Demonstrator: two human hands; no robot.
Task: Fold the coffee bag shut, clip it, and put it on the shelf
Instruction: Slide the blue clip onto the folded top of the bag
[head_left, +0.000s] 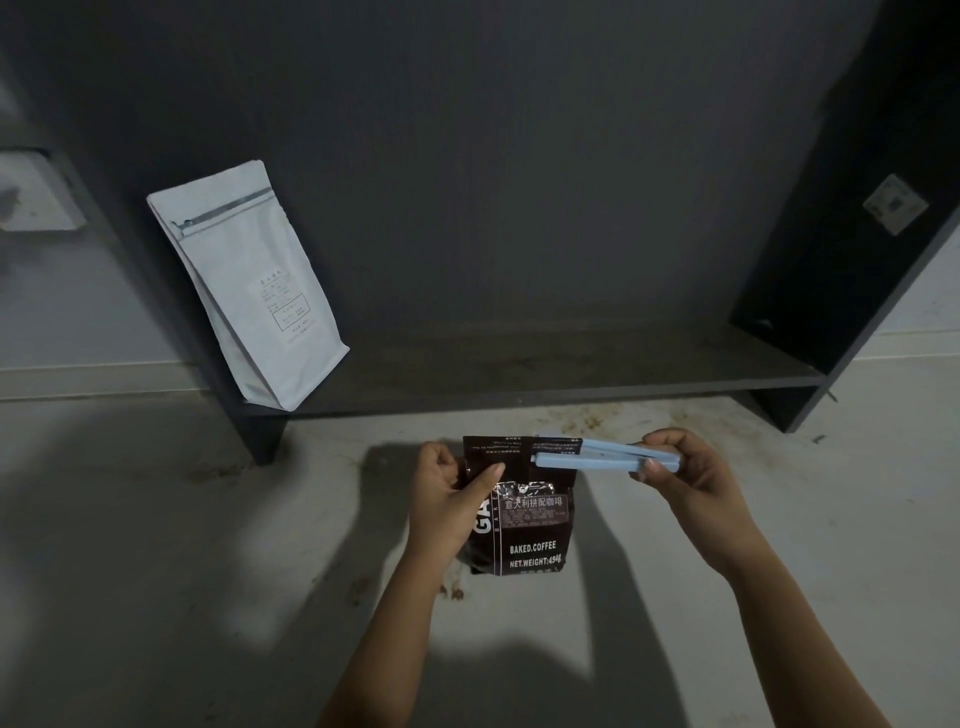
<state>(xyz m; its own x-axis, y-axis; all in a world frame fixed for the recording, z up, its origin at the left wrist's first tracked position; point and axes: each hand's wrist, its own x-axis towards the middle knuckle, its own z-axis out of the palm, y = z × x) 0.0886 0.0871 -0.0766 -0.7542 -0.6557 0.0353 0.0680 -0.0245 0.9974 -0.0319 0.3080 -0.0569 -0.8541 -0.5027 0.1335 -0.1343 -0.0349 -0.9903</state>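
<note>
I note left hand (445, 501) fingers gripping the folded coffee bag (522, 512); right hand (685, 470) fingers pinching the blue clip (597, 456) onto its fold.

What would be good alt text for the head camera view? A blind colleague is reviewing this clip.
A person's left hand holds a dark brown coffee bag with its top folded down, while the right hand slides a light blue clip onto the fold. Behind, a white pouch leans on a low dark shelf.
</note>
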